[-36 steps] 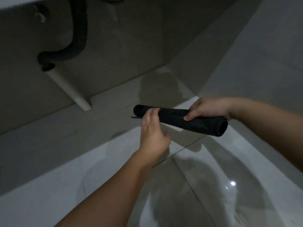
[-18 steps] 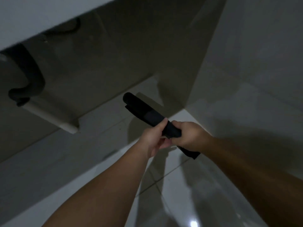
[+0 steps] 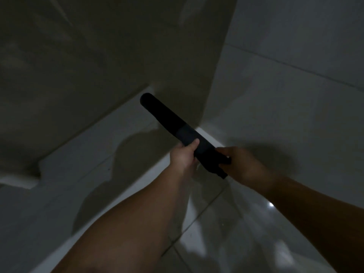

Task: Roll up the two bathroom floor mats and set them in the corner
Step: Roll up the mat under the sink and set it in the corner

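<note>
A dark mat rolled into a tight tube [image 3: 167, 119] is held off the floor, its far end pointing up and left toward the corner where two walls meet. My left hand [image 3: 183, 156] grips the roll around its lower part from the left. My right hand [image 3: 239, 164] holds the near end from the right, fingers wrapped over it. A second mat is nowhere in the head view.
The corner [image 3: 201, 123] of the tiled walls lies just behind the roll. A raised white ledge [image 3: 94, 154] runs along the dim left wall. The glossy tiled floor [image 3: 226, 223] reflects a light spot at lower right.
The roll has swung from lying crosswise to pointing at the corner. My hands have closed together on its near end, and the view has shifted right, losing the pipe under the sink.
</note>
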Demonstrator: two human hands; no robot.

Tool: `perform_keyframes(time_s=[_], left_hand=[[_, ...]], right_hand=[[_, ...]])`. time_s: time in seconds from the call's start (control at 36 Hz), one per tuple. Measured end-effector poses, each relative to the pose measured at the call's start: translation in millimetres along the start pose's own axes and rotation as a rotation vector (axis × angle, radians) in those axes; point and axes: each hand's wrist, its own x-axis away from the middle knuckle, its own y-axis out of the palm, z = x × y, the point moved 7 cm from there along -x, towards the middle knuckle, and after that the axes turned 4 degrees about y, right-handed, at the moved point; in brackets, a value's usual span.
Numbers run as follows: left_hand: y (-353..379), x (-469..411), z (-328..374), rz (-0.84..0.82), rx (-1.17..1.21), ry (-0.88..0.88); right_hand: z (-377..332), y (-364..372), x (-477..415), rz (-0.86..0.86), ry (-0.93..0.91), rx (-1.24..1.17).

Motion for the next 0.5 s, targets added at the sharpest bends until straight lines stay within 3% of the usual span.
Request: perform_keyframes(time_s=[0.11, 0.28, 0.5], left_hand=[[4, -41, -12, 0.058, -0.160, 0.008], [23, -54, -29, -0.058, -0.160, -0.064], [28, -82, -23, 0.011, -0.287, 0.065]], right_hand=[[4, -3, -26, 0.193, -0.078, 0.251], [13, 9, -43, 0.193, -0.091, 0.487], [31, 15, -58, 0.233, 0.024, 0.411]])
